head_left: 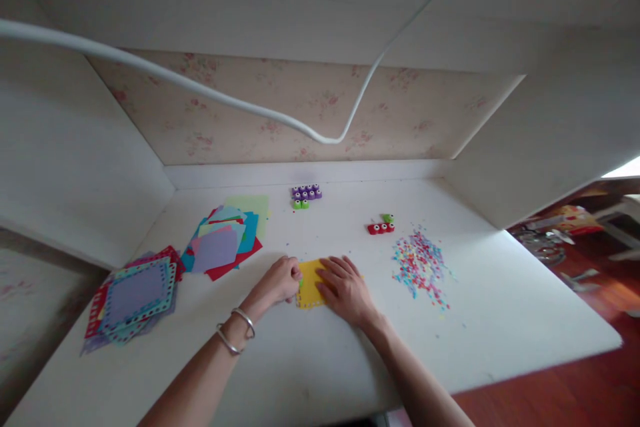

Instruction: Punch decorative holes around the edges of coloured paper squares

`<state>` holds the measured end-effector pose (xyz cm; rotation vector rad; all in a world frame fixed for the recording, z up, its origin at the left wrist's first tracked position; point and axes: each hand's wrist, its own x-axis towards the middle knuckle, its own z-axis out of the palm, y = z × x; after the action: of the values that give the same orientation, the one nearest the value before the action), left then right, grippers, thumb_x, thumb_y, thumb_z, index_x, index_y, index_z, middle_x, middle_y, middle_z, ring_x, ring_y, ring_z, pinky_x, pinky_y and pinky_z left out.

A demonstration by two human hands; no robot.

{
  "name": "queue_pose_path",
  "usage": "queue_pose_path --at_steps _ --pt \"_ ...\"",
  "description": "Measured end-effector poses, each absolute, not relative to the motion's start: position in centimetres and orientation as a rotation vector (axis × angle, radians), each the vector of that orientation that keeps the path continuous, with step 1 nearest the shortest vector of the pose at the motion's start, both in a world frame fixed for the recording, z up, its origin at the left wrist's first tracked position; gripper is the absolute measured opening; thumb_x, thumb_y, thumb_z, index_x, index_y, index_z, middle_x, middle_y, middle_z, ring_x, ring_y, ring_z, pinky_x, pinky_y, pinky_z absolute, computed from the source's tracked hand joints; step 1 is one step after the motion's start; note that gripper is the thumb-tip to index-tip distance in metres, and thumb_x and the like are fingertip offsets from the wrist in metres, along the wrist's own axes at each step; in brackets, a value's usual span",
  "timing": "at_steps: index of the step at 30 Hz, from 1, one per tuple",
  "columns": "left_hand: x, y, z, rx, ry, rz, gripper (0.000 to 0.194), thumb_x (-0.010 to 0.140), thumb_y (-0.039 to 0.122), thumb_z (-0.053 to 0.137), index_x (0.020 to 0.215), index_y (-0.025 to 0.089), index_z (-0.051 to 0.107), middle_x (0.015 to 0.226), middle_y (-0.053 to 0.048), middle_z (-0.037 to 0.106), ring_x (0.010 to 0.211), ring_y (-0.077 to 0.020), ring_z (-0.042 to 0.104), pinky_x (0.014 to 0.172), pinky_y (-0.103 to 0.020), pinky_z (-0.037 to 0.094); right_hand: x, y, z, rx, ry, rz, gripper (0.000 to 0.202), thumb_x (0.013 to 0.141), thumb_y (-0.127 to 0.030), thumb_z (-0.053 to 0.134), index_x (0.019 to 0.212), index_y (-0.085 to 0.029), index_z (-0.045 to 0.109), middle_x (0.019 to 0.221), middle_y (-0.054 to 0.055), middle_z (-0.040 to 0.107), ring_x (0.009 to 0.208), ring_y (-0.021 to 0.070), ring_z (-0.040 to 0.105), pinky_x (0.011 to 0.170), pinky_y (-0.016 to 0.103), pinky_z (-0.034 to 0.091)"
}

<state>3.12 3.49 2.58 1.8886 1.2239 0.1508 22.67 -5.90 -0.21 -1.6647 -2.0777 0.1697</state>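
Note:
A yellow sheet of paper (311, 285) lies on the table in front of me, with a row of small punched holes along its near edge and some at its left edge. My left hand (285, 278) is closed at the sheet's left edge around a small green paper punch (301, 283), of which only a sliver shows. Spread flat across the right part of the sheet, my right hand (346, 287) presses it to the table with its fingers stretched out.
Plain coloured papers (217, 250) are piled at the left, beside a stack of hole-edged sheets (135, 293). Purple punches (307, 193) with two green ones stand at the back; red punches (381, 229) and a green one sit right, near scattered confetti (420, 263). A white cable (250, 107) hangs across above.

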Motion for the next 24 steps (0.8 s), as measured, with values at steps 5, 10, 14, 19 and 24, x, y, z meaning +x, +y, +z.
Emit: queue_pose_path --at_steps 5,10,14,19,24 --pt "3.1 3.4 2.7 1.808 1.243 0.087 0.015 0.093 0.022 0.054 0.08 0.016 0.058 0.049 0.007 0.05 0.038 -0.0083 0.049 0.039 -0.018 0.031 22.7 -6.0 -0.3 -1.641 -2.074 0.112 0.027 0.093 -0.032 0.058 0.118 -0.029 0.069 0.131 0.004 0.066 0.123 0.0242 0.057 0.113 0.048 0.036" --pt "3.1 3.2 2.7 1.775 1.251 0.035 0.024 0.097 0.037 0.057 0.102 0.013 0.062 0.083 0.0 0.065 0.061 -0.0101 0.06 0.055 -0.024 0.052 22.6 -6.1 -0.4 -1.634 -2.072 0.085 0.026 0.093 -0.032 0.059 0.117 -0.028 0.069 0.13 0.004 0.067 0.122 0.0238 0.057 0.112 0.047 0.036" --pt "3.1 3.3 2.5 1.808 1.239 0.031 0.024 0.097 0.036 0.058 0.104 0.013 0.062 0.087 -0.002 0.066 0.065 -0.0117 0.063 0.059 -0.026 0.054 22.5 -6.1 -0.3 -1.626 -2.077 0.092 0.026 0.094 -0.032 0.058 0.116 -0.028 0.069 0.129 0.004 0.067 0.122 0.0236 0.057 0.112 0.046 0.036" --pt "2.4 3.3 2.7 1.945 1.201 0.142 0.022 0.094 0.027 0.051 0.082 0.014 0.063 0.067 0.0 0.063 0.042 -0.0093 0.055 0.044 -0.021 0.04 22.6 -6.1 -0.4 -1.621 -2.062 0.086 0.027 0.094 -0.032 0.057 0.118 -0.027 0.069 0.13 0.005 0.066 0.123 0.0232 0.057 0.112 0.046 0.036" --pt "0.0 3.7 3.4 2.099 1.222 0.306 0.018 0.089 0.025 0.052 0.082 0.019 0.068 0.096 -0.006 0.066 0.073 -0.0162 0.067 0.067 -0.025 0.05 22.8 -6.0 -0.6 -1.625 -2.055 0.1 0.028 0.093 -0.033 0.058 0.118 -0.029 0.069 0.131 0.004 0.066 0.123 0.0234 0.058 0.113 0.048 0.036"
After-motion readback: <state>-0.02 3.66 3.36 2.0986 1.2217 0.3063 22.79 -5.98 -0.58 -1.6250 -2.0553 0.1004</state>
